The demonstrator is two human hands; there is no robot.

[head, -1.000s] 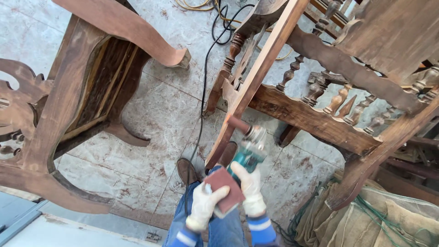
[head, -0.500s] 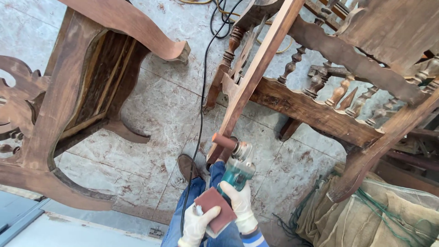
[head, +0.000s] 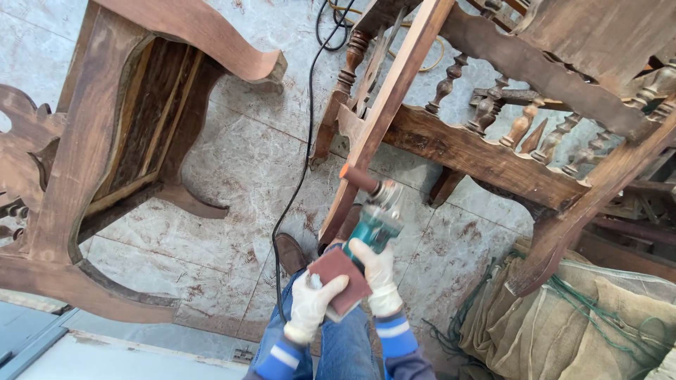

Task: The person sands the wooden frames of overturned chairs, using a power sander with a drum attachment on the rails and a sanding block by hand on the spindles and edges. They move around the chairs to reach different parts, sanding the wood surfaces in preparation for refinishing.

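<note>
The right hand [head: 380, 271], in a white work glove, is wrapped around the teal body of an angle grinder [head: 377, 214], fingers closed on it, so the tool sits just below the slanted leg [head: 384, 119] of an upturned wooden chair frame [head: 486, 151], with its head and orange-brown side handle close against that leg near its lower end. The left hand [head: 313, 302], also gloved, is closed on a reddish-brown square of sandpaper [head: 341, 278], held just beside the rear of the grinder and touching the right glove. Both hands are close together, directly above the person's blue jeans [head: 345, 345], and blue sleeves with white stripes show at the wrists. A black power cord [head: 306, 134] runs across the marbled tile floor [head: 232, 183], to the left of the grinder, up toward the top of the view. A brown shoe [head: 290, 252] rests on the floor just left of the grinder. Farther left of the grinder lies a second carved wooden frame [head: 84, 141]. To the right of the grinder, under the chair frame's turned spindles, burlap sacks [head: 563, 324] are heaped.
</note>
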